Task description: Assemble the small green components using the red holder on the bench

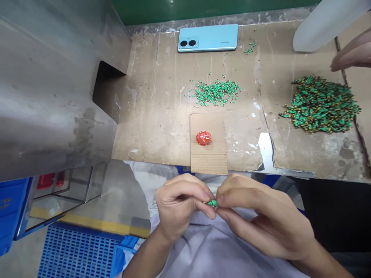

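Observation:
Just past the table edge, my left hand [181, 204] pinches a small green piece [212, 203] between thumb and fingertips. From the other side my right hand [263, 216] is closed too, its thumb and index fingertips at the piece's right end. Fingers cover part of the piece, so its full shape is hidden. Beyond the hands, a glossy red oval dish [203, 138] sits on a cardboard strip [210, 164]. Behind that lies a loose scatter of tiny green parts [216, 92]. A larger heap of green, black and yellow pieces [323, 106] is at the right.
A light blue phone [214, 38] lies at the back of the cardboard-covered table [156, 127]. Another person's hand [355, 52] and a whitish rounded object [321, 29] are at the upper right. A metal housing [58, 85] stands on the left, with blue crates below.

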`<action>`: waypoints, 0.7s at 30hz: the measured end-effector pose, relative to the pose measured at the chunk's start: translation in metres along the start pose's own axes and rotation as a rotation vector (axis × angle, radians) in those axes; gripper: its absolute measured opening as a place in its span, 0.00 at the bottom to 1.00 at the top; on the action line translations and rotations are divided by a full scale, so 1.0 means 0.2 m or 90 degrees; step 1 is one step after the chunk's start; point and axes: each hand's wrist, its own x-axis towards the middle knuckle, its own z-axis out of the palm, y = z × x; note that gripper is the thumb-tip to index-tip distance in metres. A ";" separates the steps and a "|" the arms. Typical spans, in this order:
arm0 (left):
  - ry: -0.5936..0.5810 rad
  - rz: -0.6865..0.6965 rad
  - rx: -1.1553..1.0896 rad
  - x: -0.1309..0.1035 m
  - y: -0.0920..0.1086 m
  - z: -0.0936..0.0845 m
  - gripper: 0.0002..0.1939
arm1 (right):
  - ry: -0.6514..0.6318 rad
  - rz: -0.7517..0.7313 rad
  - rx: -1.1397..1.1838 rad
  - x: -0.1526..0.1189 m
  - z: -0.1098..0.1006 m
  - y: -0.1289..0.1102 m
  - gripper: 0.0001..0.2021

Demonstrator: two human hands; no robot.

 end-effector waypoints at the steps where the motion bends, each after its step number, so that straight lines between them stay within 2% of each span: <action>1: 0.000 0.011 0.007 0.00 0.00 0.00 0.11 | 0.001 0.017 -0.004 0.00 0.00 -0.01 0.12; 5: -0.009 0.057 0.021 -0.01 0.00 -0.01 0.11 | -0.004 0.065 0.009 0.01 -0.01 -0.02 0.06; 14: -0.069 0.142 0.035 -0.01 -0.01 -0.06 0.13 | 0.004 0.125 0.086 0.01 0.00 -0.04 0.07; 21: -0.066 0.141 0.060 -0.02 -0.01 -0.07 0.12 | -0.012 0.103 0.067 0.02 0.00 -0.05 0.09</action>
